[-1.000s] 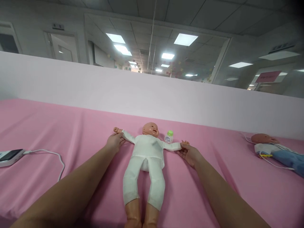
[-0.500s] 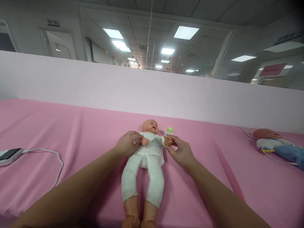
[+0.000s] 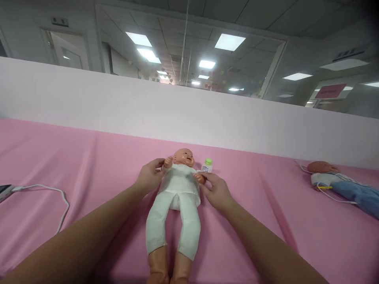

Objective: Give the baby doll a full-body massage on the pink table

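Observation:
A baby doll (image 3: 180, 185) in a white top and white trousers lies on its back, head away from me. My left hand (image 3: 150, 176) is closed round the doll's arm on the left, whose small fist is raised beside the head. With thumb and fingers my right hand (image 3: 217, 190) grips the doll's other arm near its hand, held low by the chest. Just beyond my right hand stands a small white bottle (image 3: 207, 165) with a green cap.
A pink sheet (image 3: 112, 157) covers the surface. On the right lies a second doll (image 3: 340, 179) in blue and white with a thin tube. A white device (image 3: 5, 191) with a white cable (image 3: 63, 197) is at the left edge. Behind rises a white ledge (image 3: 189, 114) below glass.
My left hand has moved the doll's arm outward and up beside its head. My right hand has brought the other arm inward and lower, toward the chest. The view has shifted slightly.

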The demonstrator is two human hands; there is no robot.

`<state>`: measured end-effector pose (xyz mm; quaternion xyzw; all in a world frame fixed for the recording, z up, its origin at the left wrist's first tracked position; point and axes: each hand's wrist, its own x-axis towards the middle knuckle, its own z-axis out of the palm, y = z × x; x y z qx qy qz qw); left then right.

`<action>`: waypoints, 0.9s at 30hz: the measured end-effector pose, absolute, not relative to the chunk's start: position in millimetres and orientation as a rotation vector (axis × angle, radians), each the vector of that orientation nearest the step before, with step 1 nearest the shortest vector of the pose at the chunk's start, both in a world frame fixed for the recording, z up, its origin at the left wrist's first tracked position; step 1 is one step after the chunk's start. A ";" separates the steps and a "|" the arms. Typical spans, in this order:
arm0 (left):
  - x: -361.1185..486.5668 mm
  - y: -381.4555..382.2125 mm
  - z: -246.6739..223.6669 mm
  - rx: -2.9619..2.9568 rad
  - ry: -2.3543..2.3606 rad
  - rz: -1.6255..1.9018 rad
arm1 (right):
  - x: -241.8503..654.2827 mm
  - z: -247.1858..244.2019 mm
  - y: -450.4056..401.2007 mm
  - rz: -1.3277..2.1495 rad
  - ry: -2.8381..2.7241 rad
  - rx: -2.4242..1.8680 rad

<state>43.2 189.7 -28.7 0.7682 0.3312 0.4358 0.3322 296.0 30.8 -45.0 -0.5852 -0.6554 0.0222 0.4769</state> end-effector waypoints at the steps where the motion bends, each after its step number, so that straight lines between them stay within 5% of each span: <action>1: 41.7 194.9 -29.7 1.857 0.901 1.172 | 303.6 -46.0 32.5 0.134 -1.442 -1.436; 7: 35.4 228.2 -34.9 0.957 1.079 1.119 | 359.1 -65.9 48.0 0.621 -0.727 -1.360; 13: 38.3 237.8 -38.3 0.802 1.054 1.048 | 363.6 -76.2 51.3 0.922 -0.641 -1.235; 21: 44.4 214.7 -38.7 1.339 0.735 1.223 | 330.7 -58.4 54.0 0.533 -0.816 -1.214; 27: 44.1 180.4 -27.4 2.068 0.563 0.990 | 283.3 -43.5 54.5 0.174 -1.622 -1.270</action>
